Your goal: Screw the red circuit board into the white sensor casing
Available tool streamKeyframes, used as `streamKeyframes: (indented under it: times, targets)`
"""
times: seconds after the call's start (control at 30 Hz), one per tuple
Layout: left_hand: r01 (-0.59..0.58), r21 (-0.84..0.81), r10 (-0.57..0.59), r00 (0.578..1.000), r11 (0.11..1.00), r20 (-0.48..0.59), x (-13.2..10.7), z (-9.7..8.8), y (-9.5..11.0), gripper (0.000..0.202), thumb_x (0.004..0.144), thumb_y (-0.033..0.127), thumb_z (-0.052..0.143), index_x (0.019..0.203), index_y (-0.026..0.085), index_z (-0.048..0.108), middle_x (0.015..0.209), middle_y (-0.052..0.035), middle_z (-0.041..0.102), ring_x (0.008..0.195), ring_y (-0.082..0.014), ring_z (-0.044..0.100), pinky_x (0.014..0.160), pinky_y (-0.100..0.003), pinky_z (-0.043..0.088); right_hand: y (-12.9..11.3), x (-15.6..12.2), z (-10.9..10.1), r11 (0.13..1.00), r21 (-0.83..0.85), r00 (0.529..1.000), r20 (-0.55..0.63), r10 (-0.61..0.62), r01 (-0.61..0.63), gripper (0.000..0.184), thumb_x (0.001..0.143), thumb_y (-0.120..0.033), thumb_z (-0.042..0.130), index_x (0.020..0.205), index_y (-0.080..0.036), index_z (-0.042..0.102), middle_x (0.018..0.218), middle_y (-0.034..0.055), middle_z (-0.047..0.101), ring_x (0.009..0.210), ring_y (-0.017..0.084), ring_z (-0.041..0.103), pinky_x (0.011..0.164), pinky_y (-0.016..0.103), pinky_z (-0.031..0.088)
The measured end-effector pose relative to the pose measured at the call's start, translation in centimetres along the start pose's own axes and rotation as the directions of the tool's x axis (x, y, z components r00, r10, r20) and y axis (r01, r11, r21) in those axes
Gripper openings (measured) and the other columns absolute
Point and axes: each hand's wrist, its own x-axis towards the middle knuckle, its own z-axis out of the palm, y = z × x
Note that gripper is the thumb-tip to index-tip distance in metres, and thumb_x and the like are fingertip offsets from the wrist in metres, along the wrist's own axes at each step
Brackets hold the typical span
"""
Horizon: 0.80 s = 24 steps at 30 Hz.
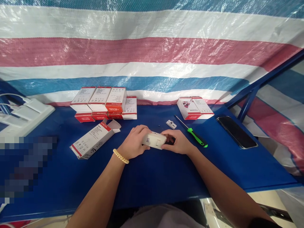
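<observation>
Between my hands is a small white plastic detector casing (155, 141), held just above the blue table. My left hand (135, 142), with a yellow coiled band at the wrist, grips its left end. My right hand (178, 141) closes on the right end, where its fingers hide part of the casing. Beyond my right hand lie a small white bracket (171, 124) and a screwdriver (196, 136) with a green and black handle. To the left of my left hand, an opened detector box (93, 141) rests on its side, its flap out.
Several red and white boxes (98, 98) are stacked at the back left. Two more boxes (195, 108) stand at the back right. A phone (236, 131) lies on the right of the blue table (152, 180). A power strip (30, 117) with plugs is at far left.
</observation>
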Motion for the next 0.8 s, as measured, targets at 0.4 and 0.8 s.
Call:
streamKeyframes:
  times: [0.4, 0.8]
  targets:
    - [-0.052, 0.341, 0.112, 0.981, 0.939, -0.158, 0.4, 1.3, 2.2, 0.05, 0.079, 0.025, 0.062, 0.125, 0.013, 0.049, 0.124, -0.0146, 0.059, 0.121, -0.0307, 0.051, 0.101, -0.046, 0.037, -0.6, 0.4, 1.4, 0.983, 0.144, 0.991, -0.062, 0.12, -0.11, 0.04, 0.078, -0.045, 0.072, 0.105, -0.016, 0.061, 0.083, 0.0035, 0.063, 0.062, 0.011, 0.055, 0.055, 0.023, 0.046]
    - [-0.029, 0.167, 0.097, 0.904, 0.986, -0.417, 0.5, 1.0, 1.7, 0.052, 0.067, 0.03, 0.07, 0.115, 0.017, 0.053, 0.112, -0.0104, 0.068, 0.103, -0.0256, 0.065, 0.09, -0.04, 0.049, -1.1, 0.3, 0.3, 0.997, 0.078, 0.974, -0.229, -0.004, 0.022, 0.023, 0.083, -0.03, 0.063, 0.102, -0.017, 0.063, 0.078, 0.0025, 0.065, 0.06, 0.011, 0.056, 0.055, 0.024, 0.047]
